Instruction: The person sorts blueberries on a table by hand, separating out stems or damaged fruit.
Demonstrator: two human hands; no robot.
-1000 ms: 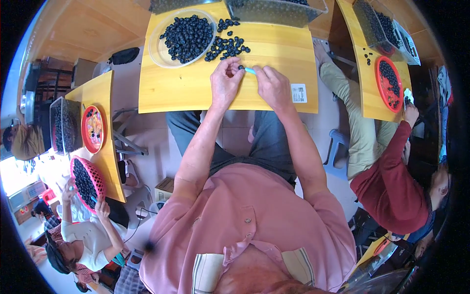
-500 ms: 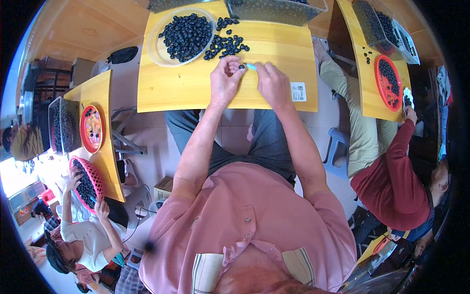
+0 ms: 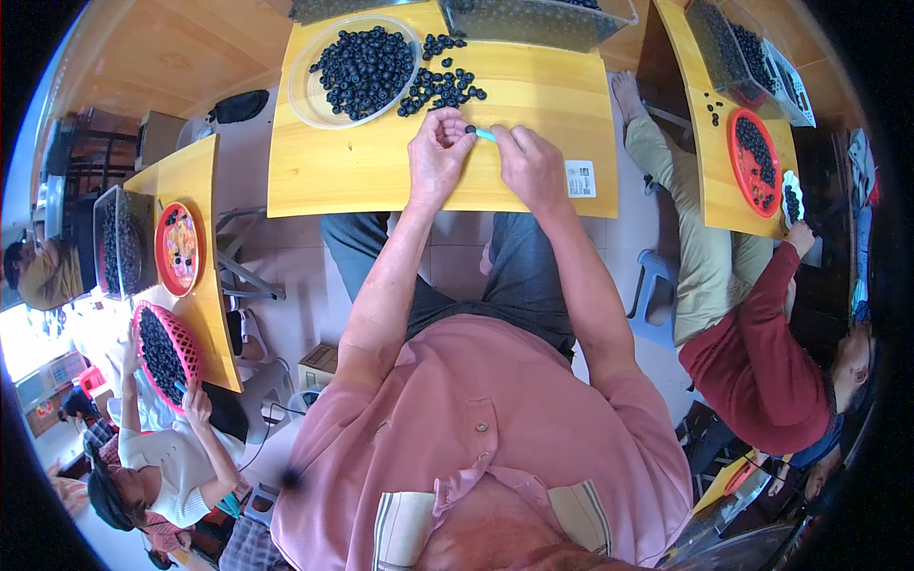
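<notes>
A small dark round berry-like piece (image 3: 470, 129) is pinched between the thumb and fingers of my left hand (image 3: 438, 157). My right hand (image 3: 531, 167) grips a slim tool with a light blue handle (image 3: 486, 135), and its end meets the dark piece. Fingers and the piece hide the tool's tip. Just beyond my hands, several loose dark pieces (image 3: 443, 88) lie on the yellow table (image 3: 333, 176). To their left stands a clear round bowl (image 3: 297, 90) heaped with the same dark pieces.
Clear bins (image 3: 533, 30) line the table's far edge. A white label (image 3: 580, 178) is on its right side. At left, a person holds a tool over a pink basket (image 3: 193, 357), near a red plate (image 3: 162, 257). Another person sits right, by a red tray (image 3: 738, 176).
The blue-handled tool has moved slightly left, against the dark piece. At left, the other person's hand has shifted off the basket's contents. My left hand stays nearly still.
</notes>
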